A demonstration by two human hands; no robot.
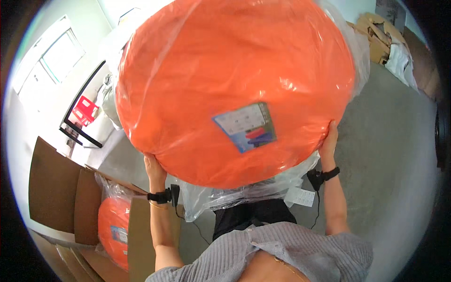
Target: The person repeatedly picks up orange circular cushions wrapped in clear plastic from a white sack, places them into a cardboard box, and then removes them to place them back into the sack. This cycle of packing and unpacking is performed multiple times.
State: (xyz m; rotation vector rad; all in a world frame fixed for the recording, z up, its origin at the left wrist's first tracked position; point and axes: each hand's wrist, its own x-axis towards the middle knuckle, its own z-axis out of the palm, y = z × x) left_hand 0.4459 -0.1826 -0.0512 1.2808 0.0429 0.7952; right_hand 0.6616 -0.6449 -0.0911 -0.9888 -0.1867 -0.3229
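Note:
A large round orange fabric bundle (197, 122) in a clear plastic bag fills the upper middle of the view, held up in front of me. Through the plastic shows a printed picture label (249, 127). My left hand (154, 168) grips its lower left edge, the fingers mostly hidden behind it. On the lower right edge, my right hand (329, 140) is closed round the side, its fingertips also out of sight. Loose clear plastic (202, 199) hangs below the bundle, with a white paper tag (300, 197) by its right end.
At lower left, an open cardboard box (56, 188) holds another orange bundle in plastic (112, 225). A red stool (85, 111) stands behind a black frame (81, 134) at left. Torn cardboard (376, 37) and white plastic (400, 63) lie at far right on the grey floor (385, 145).

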